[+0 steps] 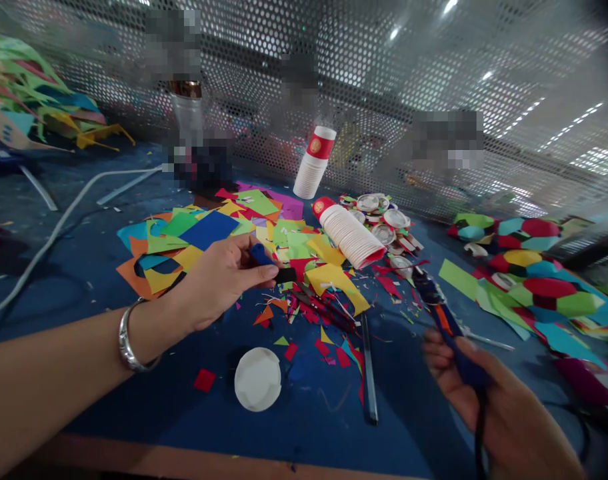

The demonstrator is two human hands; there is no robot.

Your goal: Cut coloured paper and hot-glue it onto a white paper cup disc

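Note:
My left hand (224, 273), a silver bangle at its wrist, pinches a small rolled blue piece (259, 253) above the scraps, with a black piece (286, 275) at its tip; whether the two are joined I cannot tell. At the right, my right hand (489, 380) is wrapped round a blue glue gun (459, 347) with an orange trigger and a black cord. Its nozzle points up and away from me. Between the hands, scissors (329, 310) lie partly among the scraps. A white paper disc (257, 379) and a red paper square (204, 380) lie nearer me.
Coloured paper scraps (209, 230) cover the middle. One stack of paper cups (311, 170) stands; another stack (351, 233) lies on its side. Behind are round white pieces (384, 220). A dark slim stick (369, 370) lies in front. A white cable (64, 227) crosses the left; perforated metal rises behind.

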